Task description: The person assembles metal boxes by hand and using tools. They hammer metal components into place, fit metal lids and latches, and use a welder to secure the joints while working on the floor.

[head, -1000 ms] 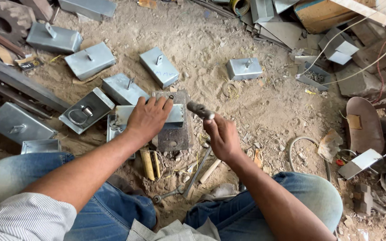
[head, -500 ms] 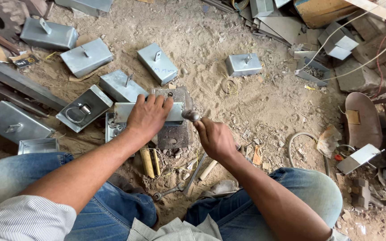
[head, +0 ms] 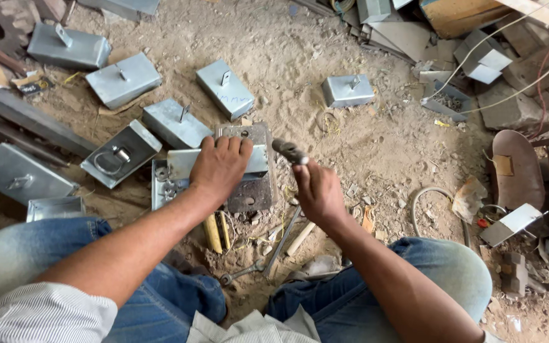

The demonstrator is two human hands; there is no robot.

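Head view: the left hand (head: 218, 166) presses flat on a folded metal plate (head: 255, 162) lying over a block (head: 253, 190) on the sandy floor (head: 376, 152). Just right, the right hand (head: 318, 190) grips a hammer (head: 289, 151). Metal boxes (head: 223, 89) lie farther off.

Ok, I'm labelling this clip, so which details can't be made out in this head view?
- Sheet-metal box under the left hand: the palm covers most of its top.
- Hammer: only its head shows; the right hand hides the handle, and the grip itself cannot be seen.
- Dark steel block beneath: mostly covered by box and hand.
- Grey box: cut off by the top edge.
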